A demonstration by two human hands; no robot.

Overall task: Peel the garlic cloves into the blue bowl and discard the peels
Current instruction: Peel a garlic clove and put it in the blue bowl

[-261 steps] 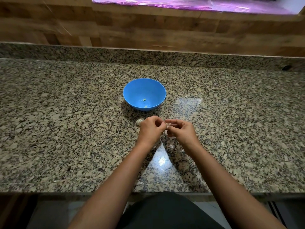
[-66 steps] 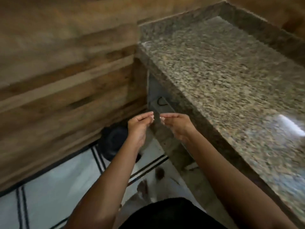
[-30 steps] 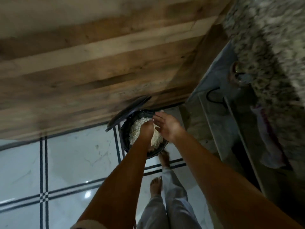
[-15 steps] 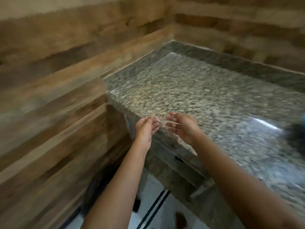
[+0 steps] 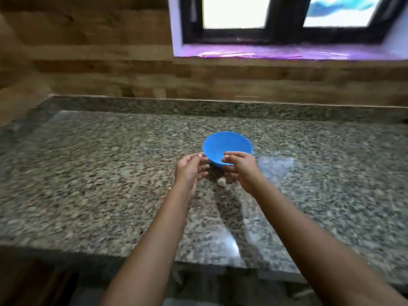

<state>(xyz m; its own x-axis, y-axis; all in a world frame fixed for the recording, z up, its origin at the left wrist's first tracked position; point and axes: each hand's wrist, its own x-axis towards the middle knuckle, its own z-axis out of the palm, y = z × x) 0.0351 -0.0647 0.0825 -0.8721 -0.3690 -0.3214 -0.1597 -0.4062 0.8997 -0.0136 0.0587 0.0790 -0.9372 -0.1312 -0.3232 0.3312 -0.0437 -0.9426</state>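
Left hand and right hand mid-frame, loosely curled, grasping nothing. Blue bowl just above; unpeeled garlic clove between wrists on countertop. Risk: sleeveless forearm nudging clove, rolling away; bowl tipping.

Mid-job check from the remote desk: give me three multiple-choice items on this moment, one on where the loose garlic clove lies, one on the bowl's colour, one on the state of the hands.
1. Where does the garlic clove lie?
A. on the counter, on the near side of the bowl
B. inside the bowl
C. on the window sill

2. What colour is the bowl?
A. red
B. blue
C. white

3. What are the left hand and right hand doing?
A. both gripping the bowl
B. one holding a knife
C. raised above the granite counter, fingers loosely curled, no object visibly held

Key: 1 A, the clove rests on the granite between the hands; 2 B, the bowl is plainly blue; 3 C, nothing shows in either hand, though the frame is blurred.
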